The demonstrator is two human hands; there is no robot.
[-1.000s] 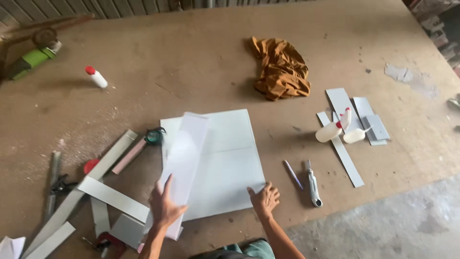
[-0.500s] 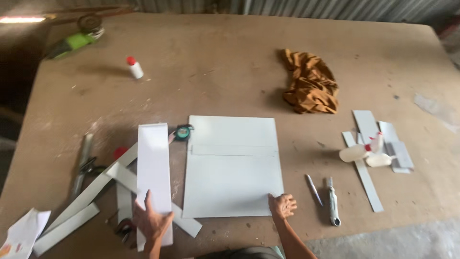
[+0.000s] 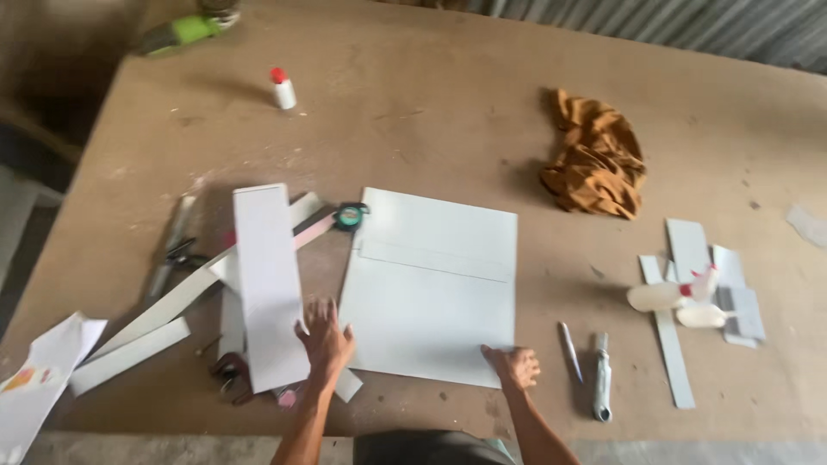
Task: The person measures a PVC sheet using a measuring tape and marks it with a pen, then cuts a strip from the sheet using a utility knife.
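The left hand (image 3: 326, 336) lies flat with fingers spread wide, its palm on the near right edge of a long white panel (image 3: 267, 284) that rests lengthwise across a loose heap of white strips (image 3: 146, 331) on the bench (image 3: 431, 112). It grips nothing. The right hand (image 3: 514, 365) presses its fingertips on the near right corner of a large pale sheet (image 3: 431, 284), which lies flat in the middle of the bench, just beside the panel; the fingers are partly curled and hold nothing. A small teal tape measure (image 3: 350, 215) sits touching the sheet's far left corner. Right of the right hand lie a pen (image 3: 569, 351) and a grey metal tool (image 3: 600, 377), side by side and near the sheet's edge. Farther right is a pile of grey offcuts (image 3: 689, 250) with two small white bottles (image 3: 676, 297) lying on it. A crumpled brown cloth (image 3: 596, 155) lies beyond the sheet. A white bottle with a red cap (image 3: 282, 89) stands upright far off, and a green tool (image 3: 181, 33) lies at the far left edge. Crumpled paper (image 3: 39, 379) sits at the near left corner.
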